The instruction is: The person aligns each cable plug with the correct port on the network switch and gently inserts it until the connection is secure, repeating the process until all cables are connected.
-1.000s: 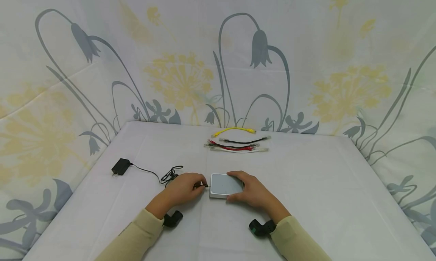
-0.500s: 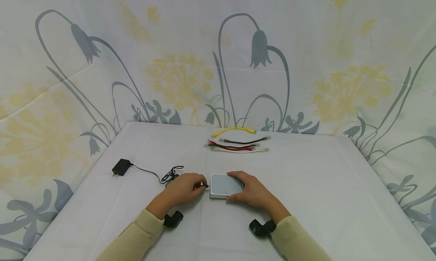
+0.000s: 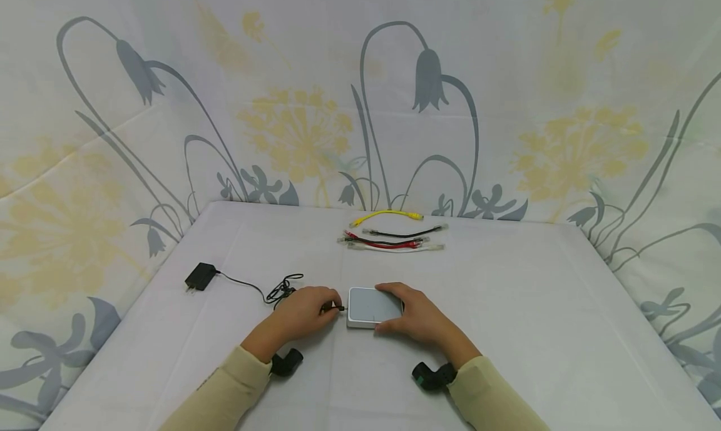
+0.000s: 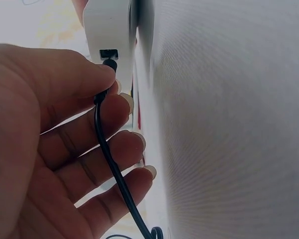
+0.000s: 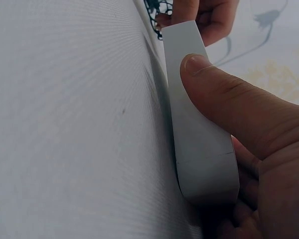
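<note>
A small flat white box with a grey top (image 3: 368, 304), seemingly a network device, lies on the white-covered table in the head view. My right hand (image 3: 418, 317) grips its right part, thumb on the near side and fingers on the far side. My left hand (image 3: 306, 312) pinches the black power plug (image 4: 109, 64) between thumb and index finger at the box's left end. In the left wrist view the plug's tip is right at the dark rectangular port (image 4: 108, 53). The plug's cord (image 4: 115, 174) runs down across the other, loosely bent fingers.
A black power adapter (image 3: 201, 275) lies at the left, its cord bundled in a coil (image 3: 281, 288) beyond my left hand. Farther back lie short network cables: a yellow one (image 3: 388, 214), a black one (image 3: 402, 234), and a group with red (image 3: 388, 244) and white (image 3: 394, 250) ones.
</note>
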